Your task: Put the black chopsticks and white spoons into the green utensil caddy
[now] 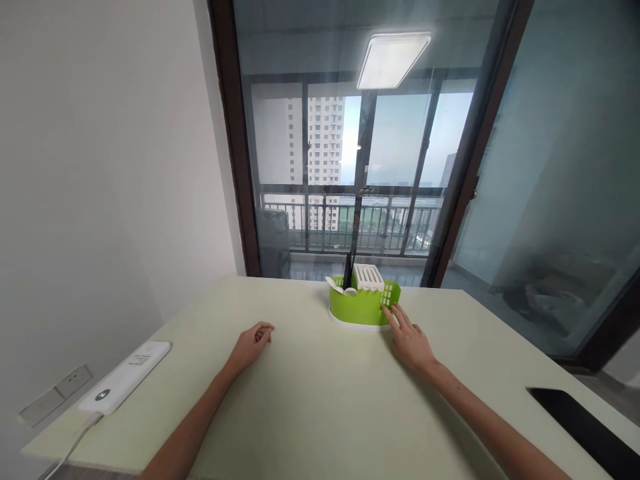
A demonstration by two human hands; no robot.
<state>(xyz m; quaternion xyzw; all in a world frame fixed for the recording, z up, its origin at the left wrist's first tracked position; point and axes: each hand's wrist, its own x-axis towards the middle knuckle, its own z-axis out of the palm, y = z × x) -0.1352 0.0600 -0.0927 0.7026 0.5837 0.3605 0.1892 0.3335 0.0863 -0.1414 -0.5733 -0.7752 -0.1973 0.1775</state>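
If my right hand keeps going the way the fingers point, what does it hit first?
The right hand points up and slightly left at the green caddy. Its fingertips already look to be at the caddy's slotted side, so that wall comes first, though actual contact is hard to judge.

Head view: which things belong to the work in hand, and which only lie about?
In hand:
right hand, fingertips at the green plastic cutlery caddy
left hand, loosely curled on the pale table

Lying about:
white flat power bank
black flat slab
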